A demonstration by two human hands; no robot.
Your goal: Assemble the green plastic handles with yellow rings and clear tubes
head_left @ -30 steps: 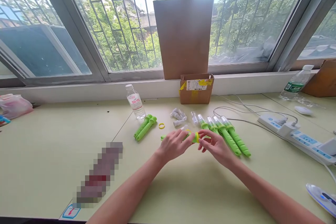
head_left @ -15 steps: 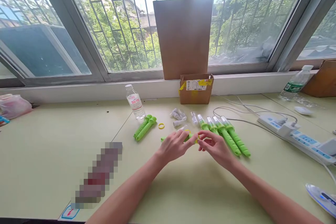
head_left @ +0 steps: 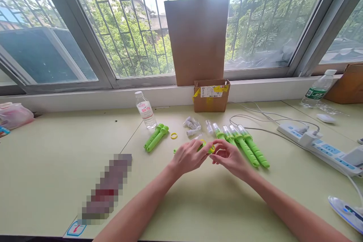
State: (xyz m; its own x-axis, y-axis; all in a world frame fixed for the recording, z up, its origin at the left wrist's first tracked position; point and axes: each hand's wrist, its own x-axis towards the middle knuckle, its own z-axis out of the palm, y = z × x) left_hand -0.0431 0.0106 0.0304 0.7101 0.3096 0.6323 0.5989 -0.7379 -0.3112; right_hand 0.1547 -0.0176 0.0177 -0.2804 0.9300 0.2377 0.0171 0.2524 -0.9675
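My left hand [head_left: 188,155] is closed around a green plastic handle [head_left: 209,147], which lies mostly hidden under the fingers. At the handle's right end sits a yellow ring [head_left: 212,149], and the fingertips of my right hand [head_left: 228,157] pinch at it. Another yellow ring [head_left: 174,135] lies flat on the table to the left. Two green handles without clear caps [head_left: 157,138] rest side by side near it. Right of my hands, several green handles with clear caps [head_left: 244,145] form a row. Loose clear caps [head_left: 193,124] lie just beyond my hands.
A water bottle [head_left: 146,110] stands at the back left, and a small cardboard box [head_left: 210,104] is by the window sill. On the right are a power strip [head_left: 326,149] with cables and another bottle [head_left: 318,90]. A pixelated dark object [head_left: 106,189] lies at the left front.
The yellow ring has shifted slightly left onto the end of the green handle, and my right fingertips have moved a little with it. The rest stays in place.
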